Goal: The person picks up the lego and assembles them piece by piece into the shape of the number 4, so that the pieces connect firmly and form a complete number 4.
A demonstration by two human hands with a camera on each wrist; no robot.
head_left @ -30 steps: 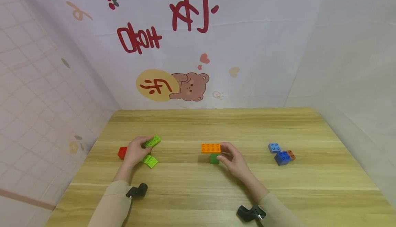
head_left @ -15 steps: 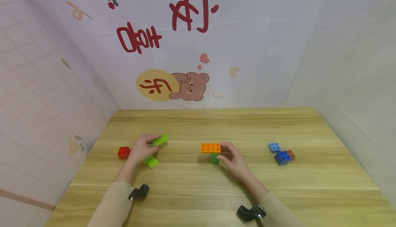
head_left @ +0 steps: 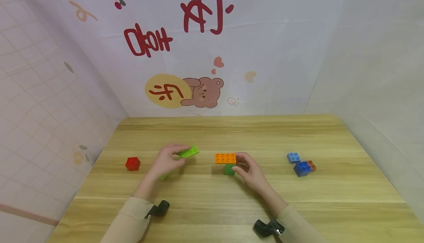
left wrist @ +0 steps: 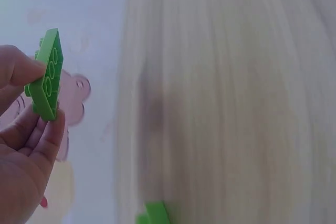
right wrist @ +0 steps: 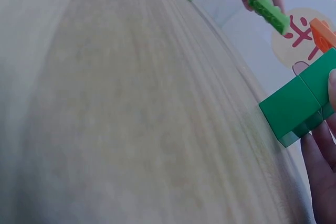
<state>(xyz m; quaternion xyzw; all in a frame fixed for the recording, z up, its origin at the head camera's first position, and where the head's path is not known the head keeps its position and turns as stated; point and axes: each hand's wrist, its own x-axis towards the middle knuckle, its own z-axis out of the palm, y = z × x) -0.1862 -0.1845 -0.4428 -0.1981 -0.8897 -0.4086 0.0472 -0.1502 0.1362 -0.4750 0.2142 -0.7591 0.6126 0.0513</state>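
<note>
My left hand (head_left: 166,160) pinches a lime-green toy building plate (head_left: 190,151) between thumb and fingers. In the left wrist view this plate (left wrist: 48,74) is tilted, its hollow underside showing. My right hand (head_left: 252,173) grips a stack of two dark green bricks (right wrist: 296,103) at its right side. An orange studded plate (head_left: 225,158) tops that stack and overhangs it to the left. Mostly hidden behind my left hand, another lime-green piece (head_left: 163,177) lies on the table. In the right wrist view the held plate (right wrist: 269,12) is apart from the stack.
A red brick (head_left: 133,164) sits on the wooden table (head_left: 212,206) at the left. Over on the right lie a light blue brick (head_left: 293,157), a dark blue brick (head_left: 302,168) and a brown brick (head_left: 311,165). A printed white cloth (head_left: 278,51) hangs behind the table.
My left hand has lifted the lime-green plate and carried it rightward toward the stack, uncovering the red brick. My right hand and the stack have stayed in place.
</note>
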